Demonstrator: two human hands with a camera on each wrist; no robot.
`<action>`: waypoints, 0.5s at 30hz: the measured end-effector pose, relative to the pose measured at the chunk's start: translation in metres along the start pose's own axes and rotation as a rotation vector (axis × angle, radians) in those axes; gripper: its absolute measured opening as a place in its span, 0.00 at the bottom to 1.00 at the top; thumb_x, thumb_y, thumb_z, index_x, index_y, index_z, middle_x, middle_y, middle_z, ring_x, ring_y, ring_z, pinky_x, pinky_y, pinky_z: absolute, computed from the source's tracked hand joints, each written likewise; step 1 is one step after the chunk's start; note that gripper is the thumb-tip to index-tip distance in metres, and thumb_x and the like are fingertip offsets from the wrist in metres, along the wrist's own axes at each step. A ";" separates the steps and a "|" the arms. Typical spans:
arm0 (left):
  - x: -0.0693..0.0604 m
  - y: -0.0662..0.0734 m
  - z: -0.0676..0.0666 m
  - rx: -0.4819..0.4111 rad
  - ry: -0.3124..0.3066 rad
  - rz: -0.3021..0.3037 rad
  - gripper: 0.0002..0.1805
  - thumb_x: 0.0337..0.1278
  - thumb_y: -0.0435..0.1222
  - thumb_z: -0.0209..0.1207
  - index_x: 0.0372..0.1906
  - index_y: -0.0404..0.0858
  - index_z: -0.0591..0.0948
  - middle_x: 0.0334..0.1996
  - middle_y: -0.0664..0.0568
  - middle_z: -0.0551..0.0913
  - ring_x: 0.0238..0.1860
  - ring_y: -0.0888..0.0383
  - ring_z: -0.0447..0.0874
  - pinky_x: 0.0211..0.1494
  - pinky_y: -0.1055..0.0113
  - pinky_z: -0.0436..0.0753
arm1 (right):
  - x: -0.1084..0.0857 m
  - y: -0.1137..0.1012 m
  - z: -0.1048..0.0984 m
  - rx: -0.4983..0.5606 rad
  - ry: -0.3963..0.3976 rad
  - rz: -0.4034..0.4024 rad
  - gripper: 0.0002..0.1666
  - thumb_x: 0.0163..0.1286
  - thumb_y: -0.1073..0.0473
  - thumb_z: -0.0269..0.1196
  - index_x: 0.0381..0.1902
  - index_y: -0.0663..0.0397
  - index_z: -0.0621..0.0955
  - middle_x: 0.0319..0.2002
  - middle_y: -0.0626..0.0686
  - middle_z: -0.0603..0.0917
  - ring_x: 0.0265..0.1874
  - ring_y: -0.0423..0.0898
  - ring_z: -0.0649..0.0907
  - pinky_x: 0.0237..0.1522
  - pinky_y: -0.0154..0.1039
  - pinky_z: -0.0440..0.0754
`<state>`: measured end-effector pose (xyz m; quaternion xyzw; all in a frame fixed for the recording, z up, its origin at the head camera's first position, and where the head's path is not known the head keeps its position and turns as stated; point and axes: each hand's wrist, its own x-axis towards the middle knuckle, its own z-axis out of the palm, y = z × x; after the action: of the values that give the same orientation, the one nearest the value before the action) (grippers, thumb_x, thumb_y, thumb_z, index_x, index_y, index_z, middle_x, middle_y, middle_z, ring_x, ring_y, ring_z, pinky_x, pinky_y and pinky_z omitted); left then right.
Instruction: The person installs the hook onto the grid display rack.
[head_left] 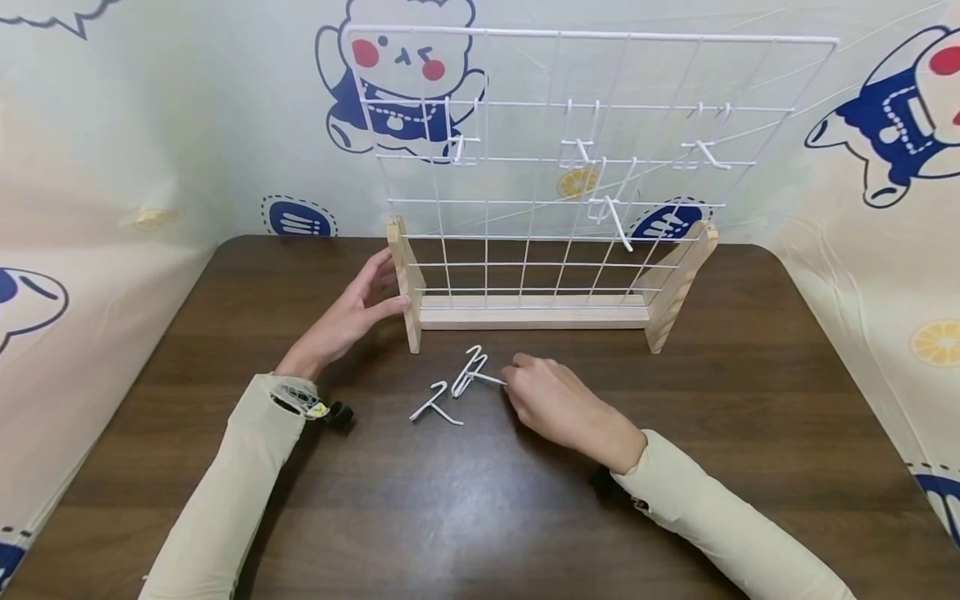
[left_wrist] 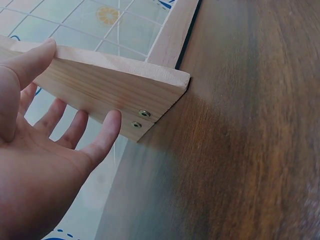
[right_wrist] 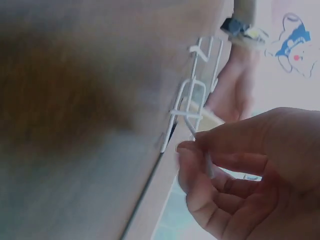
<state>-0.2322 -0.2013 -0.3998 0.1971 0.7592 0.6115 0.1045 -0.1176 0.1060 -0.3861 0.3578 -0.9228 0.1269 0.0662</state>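
My left hand [head_left: 348, 317] is at the left wooden side panel [left_wrist: 112, 90] of a wire grid rack. Its thumb touches the panel's front edge, and the other fingers spread loosely along the outer face. On the table in front of the rack, my right hand [head_left: 551, 400] pinches the prong of a white wire hook [right_wrist: 187, 107] between thumb and forefinger. Part of that prong is hidden by the fingers. Another white hook [head_left: 435, 406] lies just left of it on the tabletop.
The white wire grid [head_left: 510, 200] leans back from its wooden base bar [head_left: 532, 317]. Several hooks hang on it, including a lower one [head_left: 615, 218] right of centre. Behind the brown table [head_left: 480, 517] hangs a printed cloth [head_left: 225, 100].
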 end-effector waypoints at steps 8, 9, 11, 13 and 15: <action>-0.001 -0.002 -0.001 0.005 -0.001 0.002 0.41 0.66 0.36 0.62 0.77 0.59 0.54 0.72 0.49 0.62 0.72 0.50 0.59 0.71 0.41 0.59 | 0.007 0.022 -0.003 0.267 -0.062 0.103 0.09 0.69 0.63 0.63 0.27 0.54 0.83 0.22 0.44 0.78 0.21 0.38 0.75 0.26 0.35 0.76; -0.001 -0.002 -0.001 0.005 -0.001 0.002 0.42 0.66 0.36 0.62 0.77 0.59 0.54 0.72 0.49 0.62 0.72 0.50 0.58 0.71 0.41 0.59 | 0.009 0.025 -0.004 0.309 -0.078 0.122 0.09 0.70 0.62 0.63 0.27 0.54 0.83 0.21 0.43 0.78 0.20 0.37 0.74 0.25 0.34 0.75; 0.000 -0.002 -0.001 0.005 -0.003 0.001 0.42 0.66 0.36 0.62 0.77 0.59 0.54 0.73 0.49 0.62 0.73 0.50 0.58 0.71 0.40 0.59 | 0.010 0.032 -0.004 0.380 -0.088 0.152 0.11 0.70 0.60 0.63 0.27 0.53 0.85 0.19 0.41 0.78 0.17 0.35 0.72 0.23 0.32 0.73; 0.001 -0.001 -0.001 0.006 -0.004 -0.001 0.42 0.66 0.36 0.62 0.77 0.59 0.54 0.73 0.49 0.61 0.73 0.49 0.58 0.71 0.40 0.59 | 0.010 0.037 -0.005 0.443 -0.079 0.183 0.11 0.71 0.59 0.64 0.28 0.53 0.86 0.16 0.41 0.77 0.14 0.34 0.71 0.21 0.32 0.71; 0.001 -0.001 -0.001 0.005 -0.007 -0.001 0.42 0.66 0.36 0.62 0.77 0.59 0.54 0.73 0.49 0.61 0.73 0.49 0.58 0.71 0.40 0.58 | 0.010 0.042 -0.005 0.495 -0.052 0.213 0.11 0.71 0.58 0.64 0.29 0.54 0.87 0.15 0.42 0.78 0.13 0.35 0.73 0.20 0.33 0.73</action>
<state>-0.2338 -0.2024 -0.4008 0.1991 0.7604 0.6089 0.1071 -0.1529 0.1306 -0.3871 0.2671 -0.8975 0.3457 -0.0608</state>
